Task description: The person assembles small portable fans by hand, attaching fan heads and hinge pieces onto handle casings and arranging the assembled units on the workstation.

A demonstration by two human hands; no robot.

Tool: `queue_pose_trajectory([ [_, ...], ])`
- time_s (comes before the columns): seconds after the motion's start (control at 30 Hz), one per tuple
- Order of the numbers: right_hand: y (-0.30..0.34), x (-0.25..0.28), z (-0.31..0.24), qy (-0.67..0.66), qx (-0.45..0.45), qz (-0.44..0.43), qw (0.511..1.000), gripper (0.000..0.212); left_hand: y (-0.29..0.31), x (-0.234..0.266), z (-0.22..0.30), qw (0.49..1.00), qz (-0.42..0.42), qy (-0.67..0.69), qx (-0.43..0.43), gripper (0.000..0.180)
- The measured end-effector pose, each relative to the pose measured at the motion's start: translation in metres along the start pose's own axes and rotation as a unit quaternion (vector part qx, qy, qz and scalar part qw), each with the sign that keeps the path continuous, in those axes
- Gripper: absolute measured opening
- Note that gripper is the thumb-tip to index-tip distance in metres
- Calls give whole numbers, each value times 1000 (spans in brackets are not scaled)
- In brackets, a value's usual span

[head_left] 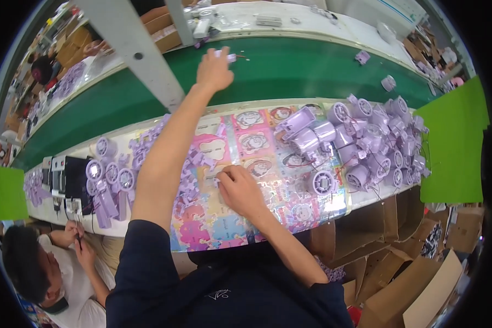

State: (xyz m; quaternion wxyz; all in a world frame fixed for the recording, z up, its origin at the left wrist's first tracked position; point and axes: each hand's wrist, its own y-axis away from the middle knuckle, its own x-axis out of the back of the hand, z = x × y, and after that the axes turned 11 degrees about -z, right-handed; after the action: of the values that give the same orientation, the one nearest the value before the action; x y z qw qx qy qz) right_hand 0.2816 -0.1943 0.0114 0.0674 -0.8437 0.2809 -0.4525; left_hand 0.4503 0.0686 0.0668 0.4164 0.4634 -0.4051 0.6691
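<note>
My left hand (214, 71) reaches far out over the green belt. Its fingers are closed round a small lilac plastic part (230, 57) with a reddish wire, mostly hidden under them. Over the colourful printed sheet (240, 225), my right hand (242, 192) has its fingers curled together, with a small pale lilac piece (217, 181) at the tips. Beside my left forearm lies a heap of small lilac plastic pieces (187, 183). To the right is a pile of round lilac housings (366, 143) with thin wires.
More lilac housings (110, 174) stand at the left, near a black-and-white device (65, 176). A grey metal post (134, 52) rises beside the belt (290, 74). Cardboard boxes (361, 227) sit below the table at right. A co-worker (54, 268) sits at lower left, holding a dark tool.
</note>
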Motion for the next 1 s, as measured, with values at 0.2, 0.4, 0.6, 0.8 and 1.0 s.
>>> queue_pose_trajectory([
  [0.2,-2,3,-1,-28,-45,9,999,15,-44,-33,-14,977,-52,113,175,92],
  [0.4,-7,2,-5,-53,-81,2,995,22,-28,-21,-7,976,-39,118,180,71],
  [0.6,-5,7,3,-90,-134,54,985,33,60,33,53,948,-11,314,37,64],
  [0.8,12,22,8,-185,-124,74,972,27,226,69,100,947,134,288,-48,55],
  [1.0,57,31,16,-396,-228,60,887,36,345,26,117,980,98,174,16,64],
])
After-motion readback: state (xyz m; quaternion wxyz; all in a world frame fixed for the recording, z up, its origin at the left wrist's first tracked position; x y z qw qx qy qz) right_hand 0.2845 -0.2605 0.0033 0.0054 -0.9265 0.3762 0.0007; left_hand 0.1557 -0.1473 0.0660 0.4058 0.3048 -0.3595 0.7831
